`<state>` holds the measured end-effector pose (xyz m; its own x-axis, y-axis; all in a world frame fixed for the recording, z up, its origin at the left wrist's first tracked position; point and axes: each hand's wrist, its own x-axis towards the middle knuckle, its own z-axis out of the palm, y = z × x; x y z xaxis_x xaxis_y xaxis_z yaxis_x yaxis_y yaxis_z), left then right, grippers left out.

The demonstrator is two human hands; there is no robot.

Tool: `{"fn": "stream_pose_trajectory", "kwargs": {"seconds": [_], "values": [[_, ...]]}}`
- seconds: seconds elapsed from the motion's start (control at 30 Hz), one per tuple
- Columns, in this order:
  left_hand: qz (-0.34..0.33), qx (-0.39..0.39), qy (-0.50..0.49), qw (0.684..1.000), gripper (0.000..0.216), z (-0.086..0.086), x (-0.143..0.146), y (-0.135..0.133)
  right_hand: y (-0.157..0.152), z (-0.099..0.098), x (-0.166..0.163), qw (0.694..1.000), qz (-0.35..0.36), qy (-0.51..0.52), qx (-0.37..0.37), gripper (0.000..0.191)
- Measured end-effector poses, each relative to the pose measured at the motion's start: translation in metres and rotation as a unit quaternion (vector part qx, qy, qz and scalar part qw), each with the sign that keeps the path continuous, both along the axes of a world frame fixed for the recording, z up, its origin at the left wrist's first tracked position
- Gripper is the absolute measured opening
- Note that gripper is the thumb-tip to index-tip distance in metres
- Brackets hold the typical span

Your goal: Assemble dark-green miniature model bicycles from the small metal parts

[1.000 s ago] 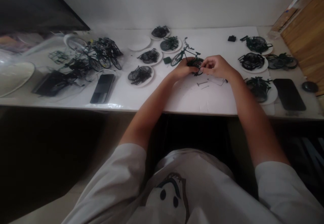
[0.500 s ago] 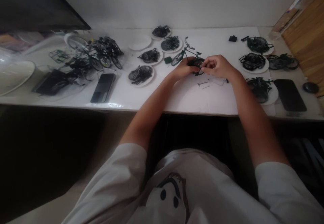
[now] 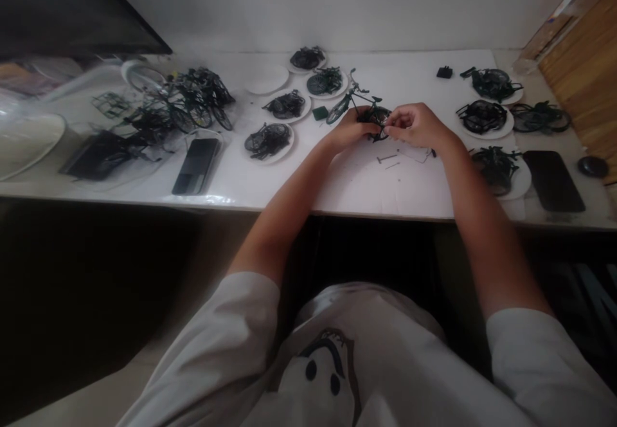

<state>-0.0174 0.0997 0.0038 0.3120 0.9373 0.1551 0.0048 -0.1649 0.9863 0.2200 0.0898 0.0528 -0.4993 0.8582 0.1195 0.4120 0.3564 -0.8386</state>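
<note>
A small dark green model bicycle (image 3: 360, 101) stands tilted on the white table, handlebars to the back left. My left hand (image 3: 354, 130) is closed around its lower rear part, thumb along the frame. At the rear wheel my right hand (image 3: 409, 123) is closed in a pinch; whatever lies between its fingertips is too small to make out. In front of the hands lie a small T-shaped tool (image 3: 385, 157) and a thin pin (image 3: 392, 166). A thin wire-like part (image 3: 414, 157) rests under my right wrist.
White plates of dark bicycle parts (image 3: 268, 141) stand left of the hands, and more parts (image 3: 482, 117) at the right. Several assembled model bicycles (image 3: 197, 102) crowd the left. One phone (image 3: 195, 165) lies at left, another (image 3: 553, 181) at right. The table's front edge (image 3: 385, 216) runs before me.
Both hands stay at the model bicycle's rear wheel, with only slight finger movement. The whole view has shifted a little.
</note>
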Motion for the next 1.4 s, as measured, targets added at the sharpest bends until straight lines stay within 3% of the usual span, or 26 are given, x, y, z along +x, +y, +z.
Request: {"fn": "stream_pose_trajectory", "kwargs": {"seconds": [0.17,0.67,1.03,1.4], "values": [[0.009,-0.006,-0.005,1.0,0.03,0.001,0.001,-0.001,0.0,-0.001,-0.002,1.0,-0.006,0.019,-0.018,0.039],[0.01,-0.022,-0.042,0.999,0.031,-0.002,0.0,0.004,-0.002,0.003,0.001,0.999,0.021,0.022,0.037,0.026],[-0.003,-0.014,-0.034,0.999,0.032,-0.002,0.0,0.005,-0.006,0.007,0.0,1.0,-0.016,0.006,0.006,0.042],[-0.022,-0.037,-0.076,0.996,0.028,0.001,0.001,0.0,-0.007,0.005,-0.003,0.999,-0.027,0.012,0.013,0.041]]}}
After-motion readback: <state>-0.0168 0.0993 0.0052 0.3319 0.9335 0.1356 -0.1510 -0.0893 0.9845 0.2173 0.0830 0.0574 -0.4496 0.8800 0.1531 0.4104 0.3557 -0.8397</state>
